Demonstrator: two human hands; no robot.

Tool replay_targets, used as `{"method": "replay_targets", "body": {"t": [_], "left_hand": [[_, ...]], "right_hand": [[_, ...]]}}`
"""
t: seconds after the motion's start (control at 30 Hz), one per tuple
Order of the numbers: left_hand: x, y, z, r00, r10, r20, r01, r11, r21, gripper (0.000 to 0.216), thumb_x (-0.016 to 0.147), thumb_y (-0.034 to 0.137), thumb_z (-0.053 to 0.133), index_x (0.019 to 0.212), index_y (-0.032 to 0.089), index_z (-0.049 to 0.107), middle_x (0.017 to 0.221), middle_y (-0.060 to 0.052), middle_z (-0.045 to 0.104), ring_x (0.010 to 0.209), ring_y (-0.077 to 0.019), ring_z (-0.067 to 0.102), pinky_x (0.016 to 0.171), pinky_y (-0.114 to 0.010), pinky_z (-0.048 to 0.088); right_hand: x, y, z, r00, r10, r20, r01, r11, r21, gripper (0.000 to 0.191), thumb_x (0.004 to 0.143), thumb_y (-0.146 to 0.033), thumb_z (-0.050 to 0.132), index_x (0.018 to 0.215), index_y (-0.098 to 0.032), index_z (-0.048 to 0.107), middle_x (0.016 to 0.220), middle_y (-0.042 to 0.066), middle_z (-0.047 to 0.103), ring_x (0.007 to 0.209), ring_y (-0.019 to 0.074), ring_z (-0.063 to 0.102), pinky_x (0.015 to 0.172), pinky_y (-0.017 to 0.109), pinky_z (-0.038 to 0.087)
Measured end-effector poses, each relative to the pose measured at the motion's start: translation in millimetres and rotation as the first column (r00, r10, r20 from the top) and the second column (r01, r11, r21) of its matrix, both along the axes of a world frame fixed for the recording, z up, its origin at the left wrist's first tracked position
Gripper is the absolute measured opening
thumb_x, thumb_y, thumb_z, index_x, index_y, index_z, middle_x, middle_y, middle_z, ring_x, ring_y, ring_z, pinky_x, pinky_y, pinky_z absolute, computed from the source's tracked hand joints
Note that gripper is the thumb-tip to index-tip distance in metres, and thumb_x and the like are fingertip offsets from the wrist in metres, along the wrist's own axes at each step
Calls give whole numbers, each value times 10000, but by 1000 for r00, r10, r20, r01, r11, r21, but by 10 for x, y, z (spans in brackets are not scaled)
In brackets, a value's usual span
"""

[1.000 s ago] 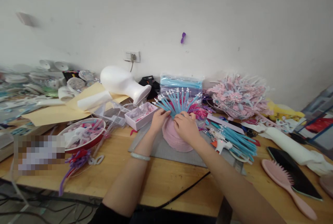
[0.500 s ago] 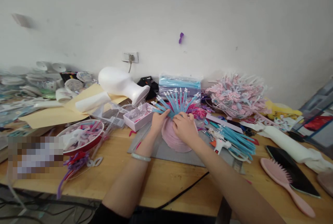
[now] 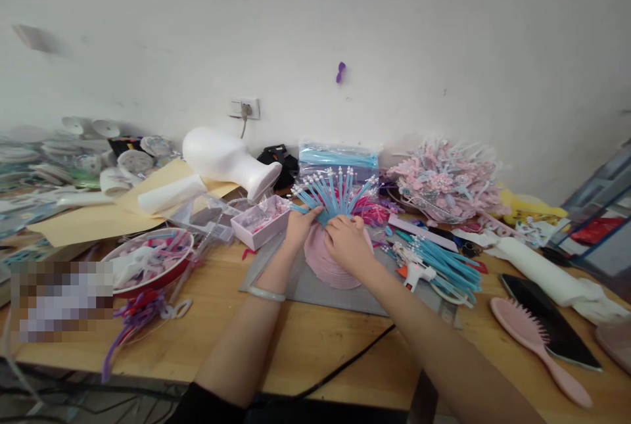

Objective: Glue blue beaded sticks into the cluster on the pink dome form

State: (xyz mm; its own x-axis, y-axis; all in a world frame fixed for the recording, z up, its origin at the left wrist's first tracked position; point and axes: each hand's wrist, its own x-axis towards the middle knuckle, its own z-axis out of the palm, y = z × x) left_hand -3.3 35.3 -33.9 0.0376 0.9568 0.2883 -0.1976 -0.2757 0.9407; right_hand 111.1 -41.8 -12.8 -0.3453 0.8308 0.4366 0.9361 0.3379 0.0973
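Observation:
A fan of blue pipe-cleaner stems [image 3: 339,192] with white pearl tips rises from the far side of a round pink ridged piece [image 3: 328,267]. My left hand [image 3: 300,228] closes on the fan's left base, its thumb pressed along the lower stems. Curled over the base at the right is my right hand [image 3: 348,241], resting partly on the pink piece; its fingertips are partly hidden. The pink piece lies on a grey mat [image 3: 276,282]. To the right are a white glue gun [image 3: 417,273] and more blue pearl-tipped stems [image 3: 451,273].
Left of the mat stand a lilac box [image 3: 256,235] of small parts and a red-rimmed bowl [image 3: 190,254]. Behind lies a white foam head [image 3: 221,158]. A pink flower bundle [image 3: 448,177] sits back right, with a pink hairbrush [image 3: 522,325] and a black tablet-like slab [image 3: 574,345] nearer.
The whole view has shifted slightly, so things sit a little further left. Both hands stay at the base of the blue fan, with hardly any movement.

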Motion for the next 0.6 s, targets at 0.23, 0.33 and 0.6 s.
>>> {"method": "replay_targets", "body": {"t": [0.23, 0.33, 0.6], "left_hand": [[9, -11, 66, 990, -127, 66, 131, 990, -59, 284, 575, 370, 671, 716, 137, 594, 680, -1, 619, 643, -128, 544, 639, -256, 441], [19, -3, 98, 988, -142, 66, 147, 986, -81, 358, 552, 401, 698, 777, 135, 619, 751, -20, 646, 709, -149, 571, 688, -278, 452], [50, 82, 146, 980, -160, 119, 176, 975, -138, 397, 470, 410, 743, 714, 130, 606, 609, 2, 605, 609, -135, 560, 637, -284, 452]], "right_hand": [[-5, -27, 13, 999, 4, -39, -5, 1000, -12, 217, 857, -169, 394, 848, -170, 611, 934, 64, 625, 971, 183, 459, 851, 382, 224], [-6, -35, 18, 999, 2, -33, -3, 1000, -25, 209, 853, -163, 400, 862, -172, 609, 953, 69, 625, 981, 184, 461, 836, 376, 228], [1, -19, 9, 1000, 18, -19, -19, 1000, -15, 210, 850, -170, 401, 843, -166, 611, 947, 73, 623, 971, 192, 463, 805, 377, 234]]}}
